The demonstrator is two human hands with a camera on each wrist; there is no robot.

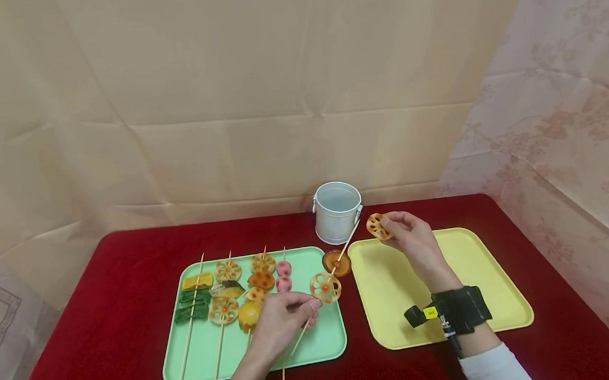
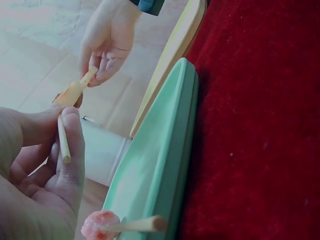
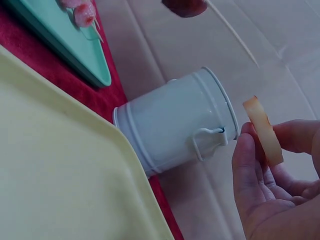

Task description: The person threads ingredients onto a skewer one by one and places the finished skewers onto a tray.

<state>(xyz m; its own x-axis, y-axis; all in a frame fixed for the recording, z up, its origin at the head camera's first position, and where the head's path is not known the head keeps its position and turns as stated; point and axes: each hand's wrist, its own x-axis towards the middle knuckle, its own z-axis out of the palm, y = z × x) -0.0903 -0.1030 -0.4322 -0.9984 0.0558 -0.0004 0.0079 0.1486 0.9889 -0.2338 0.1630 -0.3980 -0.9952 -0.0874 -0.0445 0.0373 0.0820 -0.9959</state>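
My left hand pinches a wooden skewer between thumb and fingers, over the right side of the green tray. Threaded on it are a lotus root slice, close to the fingertips, and a round brown piece like a mushroom cap further up. The skewer's pointed end slants away to the upper right, bare. Near that tip, my right hand pinches another lotus root slice by its edge, apart from the skewer. In the left wrist view the skewer's blunt end sticks out past the left thumb.
Several loaded skewers lie on the green tray, with green vegetable pieces, lotus root slices and pink balls. A yellow tray sits below my right hand. Behind stands a white bucket. Red cloth covers the table.
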